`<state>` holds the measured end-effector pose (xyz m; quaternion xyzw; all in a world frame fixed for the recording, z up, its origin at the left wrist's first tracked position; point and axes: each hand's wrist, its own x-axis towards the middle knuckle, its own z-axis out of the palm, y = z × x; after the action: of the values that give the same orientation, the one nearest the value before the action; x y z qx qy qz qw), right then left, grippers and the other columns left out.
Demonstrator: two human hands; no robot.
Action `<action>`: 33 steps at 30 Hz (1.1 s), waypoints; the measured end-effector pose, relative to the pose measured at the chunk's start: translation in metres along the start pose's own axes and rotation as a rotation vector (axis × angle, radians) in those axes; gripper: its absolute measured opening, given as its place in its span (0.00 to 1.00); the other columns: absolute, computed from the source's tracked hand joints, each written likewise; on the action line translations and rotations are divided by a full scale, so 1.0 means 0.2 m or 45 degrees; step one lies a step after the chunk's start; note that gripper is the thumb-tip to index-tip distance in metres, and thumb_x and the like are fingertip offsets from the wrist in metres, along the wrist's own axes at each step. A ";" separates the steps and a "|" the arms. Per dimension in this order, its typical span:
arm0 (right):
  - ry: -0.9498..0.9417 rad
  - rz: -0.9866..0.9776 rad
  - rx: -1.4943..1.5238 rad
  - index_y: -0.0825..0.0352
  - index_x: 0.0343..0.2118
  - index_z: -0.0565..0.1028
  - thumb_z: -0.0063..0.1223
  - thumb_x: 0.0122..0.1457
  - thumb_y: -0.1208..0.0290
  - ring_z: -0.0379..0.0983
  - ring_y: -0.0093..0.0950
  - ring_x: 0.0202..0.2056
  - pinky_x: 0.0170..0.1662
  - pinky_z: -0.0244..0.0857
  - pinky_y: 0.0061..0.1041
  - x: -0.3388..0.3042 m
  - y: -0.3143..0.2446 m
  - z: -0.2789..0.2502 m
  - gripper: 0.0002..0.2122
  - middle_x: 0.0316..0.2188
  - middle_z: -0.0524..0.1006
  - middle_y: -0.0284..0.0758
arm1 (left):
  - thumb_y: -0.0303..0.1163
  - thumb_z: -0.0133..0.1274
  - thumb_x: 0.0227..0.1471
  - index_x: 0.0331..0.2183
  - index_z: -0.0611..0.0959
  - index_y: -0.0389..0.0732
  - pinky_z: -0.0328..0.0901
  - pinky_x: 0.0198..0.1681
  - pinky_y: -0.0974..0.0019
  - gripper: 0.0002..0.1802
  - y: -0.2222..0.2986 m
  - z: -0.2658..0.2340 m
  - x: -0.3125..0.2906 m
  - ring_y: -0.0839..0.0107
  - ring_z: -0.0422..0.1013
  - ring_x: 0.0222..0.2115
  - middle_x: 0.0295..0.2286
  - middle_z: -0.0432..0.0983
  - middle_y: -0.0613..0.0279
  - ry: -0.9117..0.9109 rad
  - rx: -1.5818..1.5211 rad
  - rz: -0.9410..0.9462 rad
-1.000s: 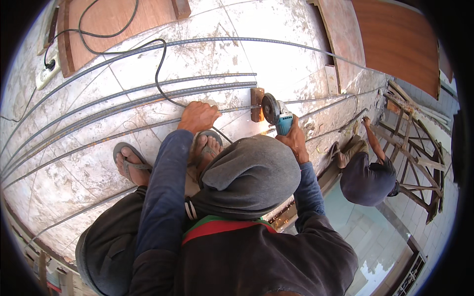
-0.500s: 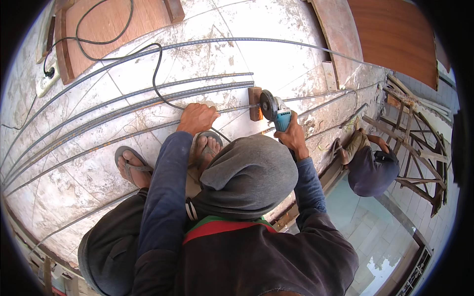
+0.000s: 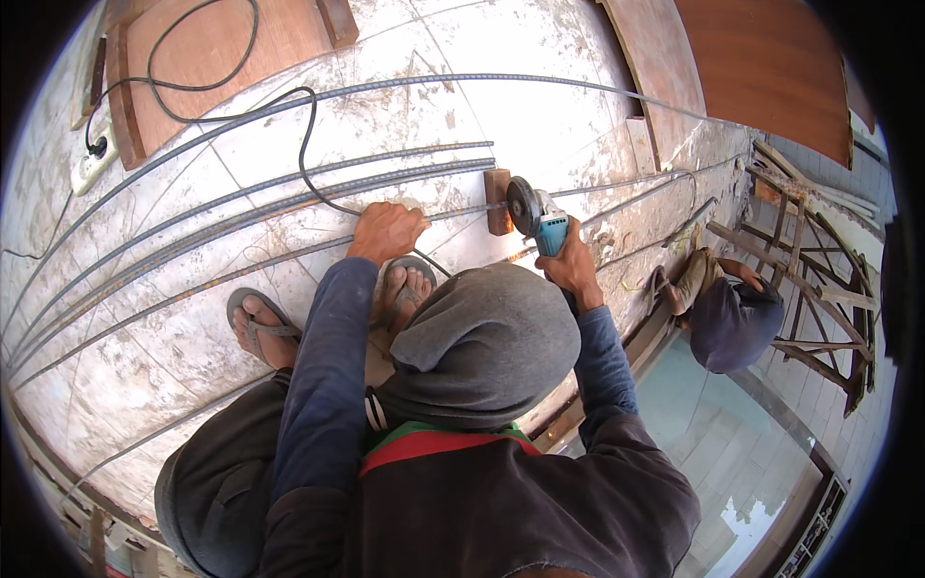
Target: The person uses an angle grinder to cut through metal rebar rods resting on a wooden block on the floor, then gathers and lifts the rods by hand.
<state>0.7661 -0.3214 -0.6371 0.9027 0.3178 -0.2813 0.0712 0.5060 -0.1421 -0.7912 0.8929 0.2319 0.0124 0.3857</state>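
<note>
My left hand (image 3: 386, 231) is closed around a ribbed steel rebar (image 3: 279, 255) that lies low over the tiled floor. Beyond that hand, the rebar crosses a short brown wooden block (image 3: 497, 218). In my right hand (image 3: 575, 266) is a teal angle grinder (image 3: 552, 234), gripped by its body. Its dark round disc (image 3: 523, 206) stands upright at the block's right side, against or very near the rebar; exact contact is hard to tell. A faint orange glow shows just below the disc. A grey hood (image 3: 487, 347) hides the floor nearest me.
Several more rebars (image 3: 385, 176) lie beyond my left hand. A black cable (image 3: 306, 144) loops across them to a white power socket (image 3: 94, 166). Plywood (image 3: 217, 48) lies at the far left, a brown board (image 3: 761, 67) at the far right. Another person (image 3: 737, 323) crouches by a wooden frame (image 3: 819, 289).
My hands, the rebar and the grinder hold nearly the same place. At the right, the other person has shifted slightly, with the torso turned a little.
</note>
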 end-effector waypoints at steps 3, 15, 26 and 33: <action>-0.006 0.007 0.008 0.67 0.60 0.52 0.66 0.39 0.67 0.76 0.57 0.40 0.44 0.71 0.47 0.02 -0.03 -0.02 0.44 0.37 0.78 0.58 | 0.47 0.50 0.58 0.29 0.83 0.41 0.67 0.33 0.48 0.19 0.00 -0.01 0.01 0.49 0.77 0.28 0.22 0.79 0.49 -0.034 -0.010 -0.012; -0.039 0.011 -0.079 0.68 0.60 0.52 0.66 0.39 0.67 0.76 0.58 0.40 0.45 0.71 0.46 -0.01 -0.03 -0.03 0.44 0.36 0.78 0.59 | 0.48 0.49 0.59 0.32 0.83 0.42 0.67 0.35 0.48 0.19 -0.01 0.00 -0.01 0.51 0.77 0.31 0.24 0.79 0.50 -0.015 -0.004 -0.041; 0.013 0.005 -0.063 0.68 0.59 0.53 0.65 0.39 0.66 0.77 0.57 0.38 0.42 0.71 0.47 0.03 -0.08 -0.05 0.43 0.35 0.78 0.58 | 0.48 0.50 0.58 0.31 0.83 0.42 0.67 0.34 0.49 0.20 0.00 0.00 0.01 0.52 0.76 0.29 0.22 0.78 0.51 -0.009 -0.014 -0.023; -0.023 0.024 -0.136 0.68 0.59 0.54 0.65 0.38 0.67 0.77 0.57 0.38 0.42 0.71 0.47 -0.01 -0.06 -0.04 0.43 0.35 0.78 0.58 | 0.48 0.51 0.58 0.30 0.84 0.42 0.67 0.34 0.49 0.19 -0.01 0.00 0.00 0.51 0.76 0.29 0.22 0.78 0.51 0.005 -0.021 -0.026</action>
<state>0.7612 -0.3106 -0.6283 0.8979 0.3231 -0.2714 0.1250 0.5045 -0.1413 -0.7920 0.8873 0.2418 0.0122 0.3926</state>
